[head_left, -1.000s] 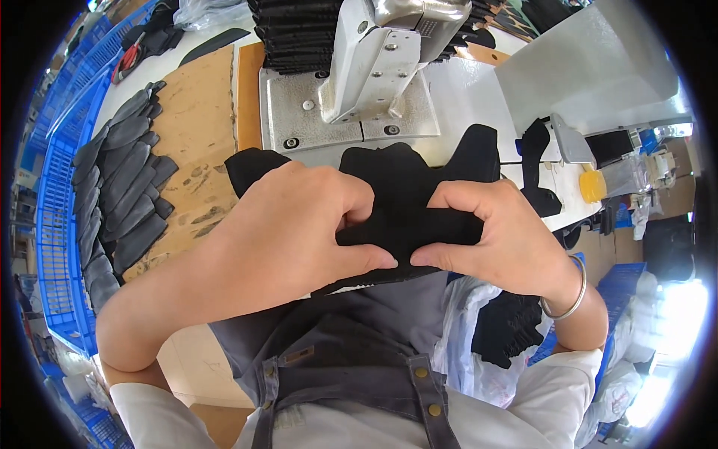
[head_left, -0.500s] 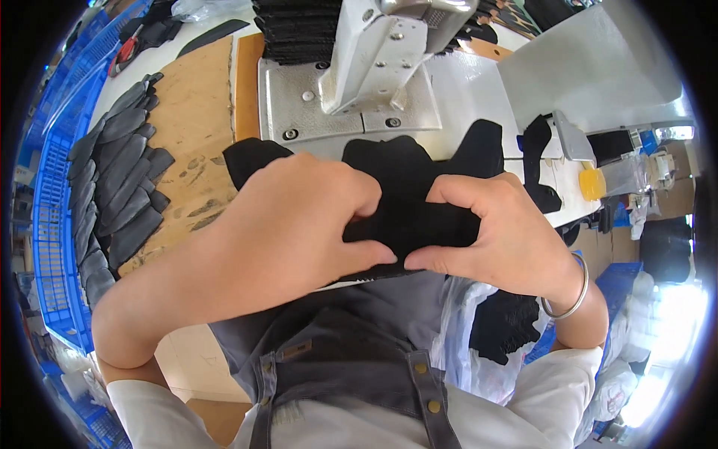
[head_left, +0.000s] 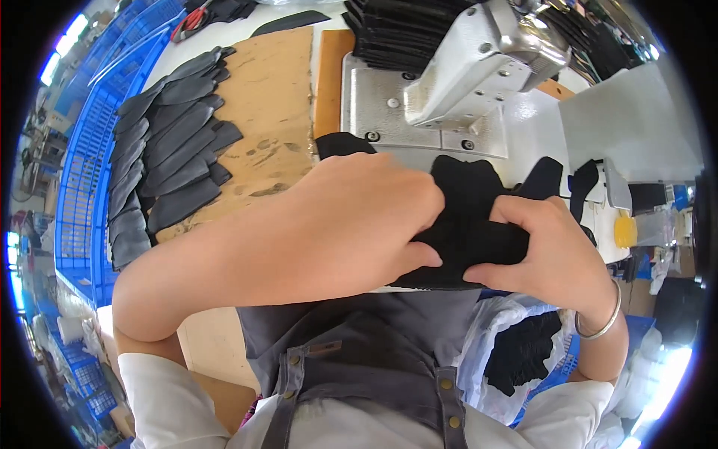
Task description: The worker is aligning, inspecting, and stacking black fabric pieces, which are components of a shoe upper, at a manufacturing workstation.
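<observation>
A black fabric piece (head_left: 465, 213) with a lobed outline lies at the table's front edge, below the machine's metal plate. My left hand (head_left: 374, 224) is over its left part, fingers curled down on the cloth and thumb pointing right. On the right part, my right hand (head_left: 550, 247) grips the cloth between a bent forefinger and the thumb. The two thumbs are a little apart near the piece's front edge. My fingertips are partly hidden, and I cannot tell whether the cloth is one layer or several.
A silver machine (head_left: 464, 75) stands behind the cloth. Overlapping dark pieces (head_left: 168, 153) lie on a tan board (head_left: 273, 97) at left, beside a blue plastic basket (head_left: 81, 202). Right are a yellow-capped container (head_left: 625, 230) and, lower, a bag of black scraps (head_left: 523, 352).
The whole view has shifted, so the table and machine appear farther right. My left hand has shifted a little along the cloth, its thumb now farther from the right thumb. Both hands stay on the cloth.
</observation>
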### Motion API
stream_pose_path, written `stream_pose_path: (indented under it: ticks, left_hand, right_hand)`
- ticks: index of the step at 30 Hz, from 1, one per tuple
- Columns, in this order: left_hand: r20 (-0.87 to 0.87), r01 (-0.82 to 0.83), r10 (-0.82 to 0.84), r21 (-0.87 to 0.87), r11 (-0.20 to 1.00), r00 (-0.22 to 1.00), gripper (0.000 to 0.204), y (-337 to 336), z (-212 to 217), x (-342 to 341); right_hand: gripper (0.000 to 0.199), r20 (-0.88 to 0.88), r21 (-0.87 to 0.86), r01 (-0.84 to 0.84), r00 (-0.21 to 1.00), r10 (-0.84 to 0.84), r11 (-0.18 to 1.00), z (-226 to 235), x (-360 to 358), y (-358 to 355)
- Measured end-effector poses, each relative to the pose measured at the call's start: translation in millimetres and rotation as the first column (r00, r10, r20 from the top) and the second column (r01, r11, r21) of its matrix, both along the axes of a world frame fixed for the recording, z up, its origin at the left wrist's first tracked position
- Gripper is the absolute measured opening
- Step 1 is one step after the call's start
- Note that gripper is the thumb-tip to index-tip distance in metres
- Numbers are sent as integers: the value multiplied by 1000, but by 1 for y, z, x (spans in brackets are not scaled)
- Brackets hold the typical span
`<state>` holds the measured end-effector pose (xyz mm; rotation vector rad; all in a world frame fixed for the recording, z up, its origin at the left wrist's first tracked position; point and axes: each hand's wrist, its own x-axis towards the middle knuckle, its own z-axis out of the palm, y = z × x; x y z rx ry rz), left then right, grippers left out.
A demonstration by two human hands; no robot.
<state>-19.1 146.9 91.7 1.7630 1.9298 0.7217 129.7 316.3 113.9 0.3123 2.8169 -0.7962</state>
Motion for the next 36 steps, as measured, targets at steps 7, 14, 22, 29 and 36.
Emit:
stream_pose_path:
  ticks: [7,14,22,29,36]
  left_hand:
    - [-71,15,-17,-33,999,997,31,-6,4,2]
    - [-501,-190,330,311,931,800,29,-21,-15,53]
    - [-558,-123,298,329,936,774,68,-12,-59,92]
    - [-575,-100,291,340,935,765,59,-11,-62,89]
    - [-605,-28,205,289,957,769,55,-14,-58,86]
  right_hand:
    - [40,-53,3,-6,999,6,1000,-1,2,-3]
    - [40,-25,51,-59,998,61,997,-5,5,4]
    - [28,158,-263,82,987,-41,961,5,16,25]
    - [23,245,-420,285,950,-195,862,1,31,44]
    - [20,187,-333,173,976,-115,927,0,34,42]
